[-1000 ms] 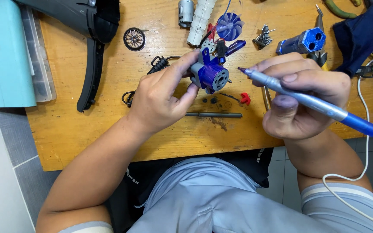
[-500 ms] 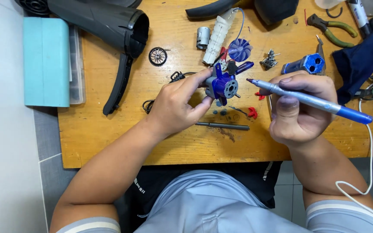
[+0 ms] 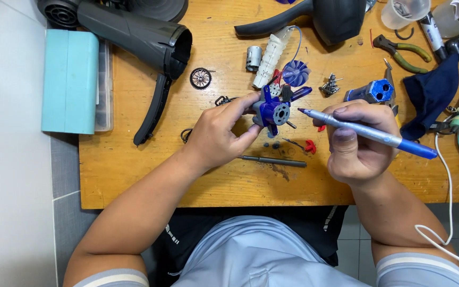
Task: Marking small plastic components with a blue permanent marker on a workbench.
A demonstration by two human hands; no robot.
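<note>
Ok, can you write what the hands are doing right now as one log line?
left hand: holds blue motor part | right hand: holds blue pen-like tool, tip near part | below: grey rod on wooden table

Bare left hand and bare right hand, forearms uncovered, short sleeves with grey cuffs edged by a pale stripe, light blue-grey garment across the lap, black top at the waist with small white markings on both sides
</note>
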